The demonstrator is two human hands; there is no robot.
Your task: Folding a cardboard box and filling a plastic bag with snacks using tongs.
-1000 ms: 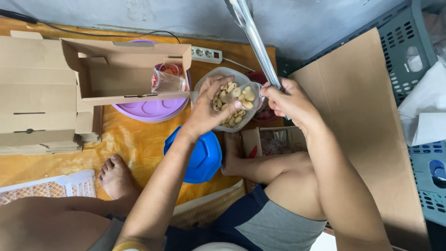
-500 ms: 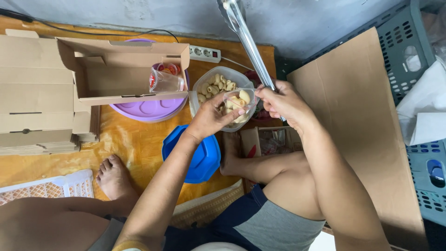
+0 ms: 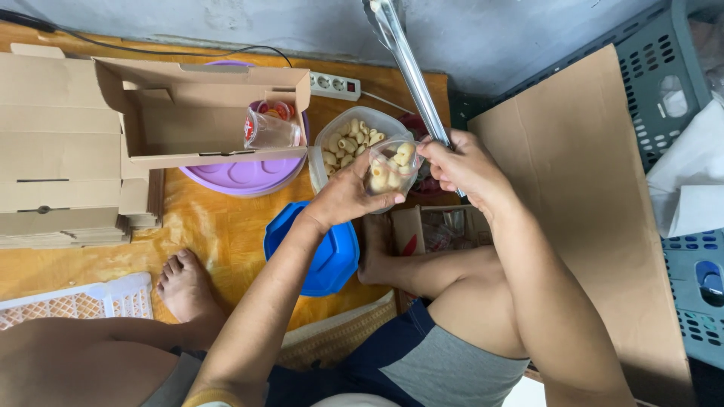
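My left hand [image 3: 345, 197] holds a small clear plastic cup [image 3: 392, 167] filled with pale macaroni-shaped pieces. It is lifted just in front of a larger clear tub [image 3: 348, 137] of the same pieces. My right hand [image 3: 461, 166] grips long metal tongs [image 3: 403, 60] that point up and away, and its fingers touch the cup's rim. An open cardboard box [image 3: 204, 117] lies on its side to the left, with another clear cup [image 3: 268, 130] at its mouth.
A purple lid [image 3: 241, 177] lies under the box. A blue lid [image 3: 320, 252] rests by my leg. Flat cardboard stacks [image 3: 53, 151] are at left, a white power strip [image 3: 335, 85] behind, a brown board [image 3: 596, 196] and grey crates [image 3: 664, 75] at right.
My left hand has lifted the small cup out of the tub, now full of pieces, and drawn it toward me. The right hand with the tongs has come to the cup's rim.
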